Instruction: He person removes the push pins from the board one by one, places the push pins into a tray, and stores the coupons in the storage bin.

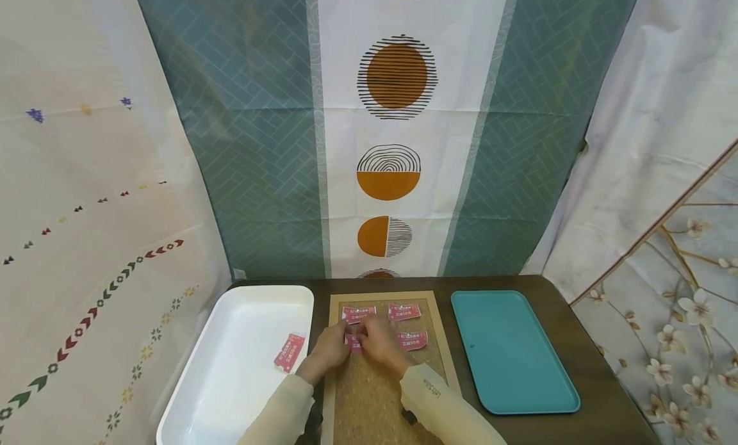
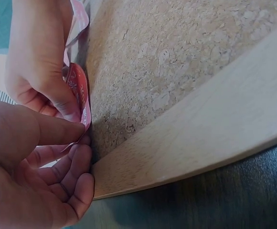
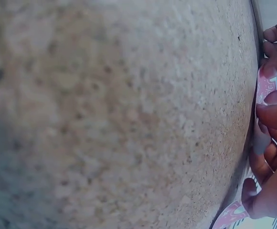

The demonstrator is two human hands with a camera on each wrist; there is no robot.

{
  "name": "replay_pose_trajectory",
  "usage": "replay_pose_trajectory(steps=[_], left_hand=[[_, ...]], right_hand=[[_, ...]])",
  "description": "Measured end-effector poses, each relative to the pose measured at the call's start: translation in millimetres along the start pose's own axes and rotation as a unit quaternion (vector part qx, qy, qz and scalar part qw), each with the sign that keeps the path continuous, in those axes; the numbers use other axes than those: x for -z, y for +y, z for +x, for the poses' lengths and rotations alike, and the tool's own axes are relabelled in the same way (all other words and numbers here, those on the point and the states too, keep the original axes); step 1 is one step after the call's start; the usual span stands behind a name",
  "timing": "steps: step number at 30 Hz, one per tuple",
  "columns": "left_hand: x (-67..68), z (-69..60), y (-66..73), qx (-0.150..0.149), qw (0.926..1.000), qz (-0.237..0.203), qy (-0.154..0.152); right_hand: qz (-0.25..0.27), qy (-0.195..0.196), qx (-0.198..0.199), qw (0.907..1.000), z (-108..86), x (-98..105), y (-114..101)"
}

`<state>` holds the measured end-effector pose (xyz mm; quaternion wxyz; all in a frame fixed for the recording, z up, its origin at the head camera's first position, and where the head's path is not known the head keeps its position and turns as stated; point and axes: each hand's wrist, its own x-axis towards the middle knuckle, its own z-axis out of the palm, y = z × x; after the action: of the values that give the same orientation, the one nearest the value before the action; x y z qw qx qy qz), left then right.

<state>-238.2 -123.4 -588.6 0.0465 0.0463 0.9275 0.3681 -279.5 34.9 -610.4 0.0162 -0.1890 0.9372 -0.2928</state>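
Observation:
A pink printed coupon (image 1: 353, 344) lies against the cork board (image 1: 369, 394), partly hidden under the fingers. My left hand (image 1: 330, 347) pinches its left end near the wooden frame, thumb on top, also seen in the left wrist view. From the other side my right hand (image 1: 380, 344) pinches the same coupon with thumb and fingers, close beside the left thumb. Above the hands is another coupon (image 1: 359, 314); to its right is a further coupon (image 1: 404, 312). One more coupon (image 1: 412, 340) sits just right of my right hand.
At the left stands a white tray (image 1: 230, 355) with a single pink coupon (image 1: 289, 352) near its right wall. A teal tray (image 1: 513, 355) lies right of the board. All rest on a dark wooden table (image 1: 599, 394), with hanging cloths behind and at both sides.

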Motion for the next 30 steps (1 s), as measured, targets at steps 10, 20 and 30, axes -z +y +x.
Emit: replay_pose_trajectory(steps=[10, 20, 30], left_hand=[[0.8, -0.4, 1.3, -0.007, 0.9999, -0.007, 0.007], [0.1, 0.0, -0.4, 0.008, 0.9999, 0.006, 0.012], [3.4, -1.2, -2.8, 0.000, 0.9996, 0.003, 0.028]], right_hand=[[-0.019, 0.002, 0.015, 0.9997, -1.0, 0, 0], [-0.010, 0.008, 0.059, 0.9982, -0.3, 11, 7], [0.018, -0.012, 0.066, 0.9976, -5.3, 28, 21]])
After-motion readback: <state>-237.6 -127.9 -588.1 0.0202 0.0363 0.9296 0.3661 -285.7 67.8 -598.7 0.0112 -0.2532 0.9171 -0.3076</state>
